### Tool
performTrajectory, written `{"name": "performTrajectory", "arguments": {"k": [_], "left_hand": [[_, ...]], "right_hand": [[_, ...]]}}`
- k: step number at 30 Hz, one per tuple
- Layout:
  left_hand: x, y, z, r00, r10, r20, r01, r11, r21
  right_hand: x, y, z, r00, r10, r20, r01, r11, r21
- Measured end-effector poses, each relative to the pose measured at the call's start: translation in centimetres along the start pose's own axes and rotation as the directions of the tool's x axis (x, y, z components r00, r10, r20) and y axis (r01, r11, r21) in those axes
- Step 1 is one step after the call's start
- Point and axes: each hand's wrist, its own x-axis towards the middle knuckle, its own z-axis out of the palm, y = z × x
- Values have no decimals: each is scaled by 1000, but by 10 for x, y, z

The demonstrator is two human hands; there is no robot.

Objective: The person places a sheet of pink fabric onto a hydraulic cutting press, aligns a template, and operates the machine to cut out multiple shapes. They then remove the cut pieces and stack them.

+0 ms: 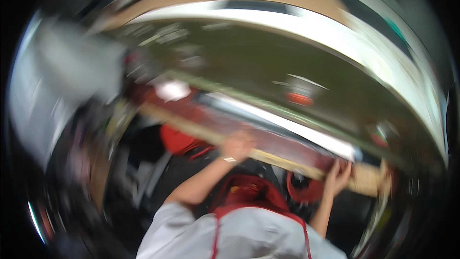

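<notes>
The whole view is smeared by motion. A dark red work surface (282, 147) with a pale wooden front edge (273, 158) runs slantwise before me. Along its far side lies a long, narrow white strip (287, 125), whose material I cannot make out. My left hand (239, 143), with a light band at its wrist, is over the wooden edge near the middle; its fingers are too blurred to read. At the strip's right end is my right hand (339, 176), thumb and fingers raised and closed about that end, as far as the blur shows.
Behind the strip stretches a wide dark green surface (239, 50), with a red-and-white object (300, 91) on it. A crumpled white piece (172, 89) lies at the left. Below the wooden edge are a red rounded object (179, 139) and a dark red one (303, 188).
</notes>
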Motion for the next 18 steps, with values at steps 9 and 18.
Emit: {"name": "performTrajectory", "arguments": {"k": [9, 18], "left_hand": [[197, -23, 43, 954, -79, -288, 41, 990, -137], [139, -4, 39, 975, -73, -210, 26, 976, -216]], "right_hand": [[141, -43, 86, 842, -423, 335, 530, 763, -369], [133, -59, 55, 740, -644, 194, 635, 575, -516]]}}
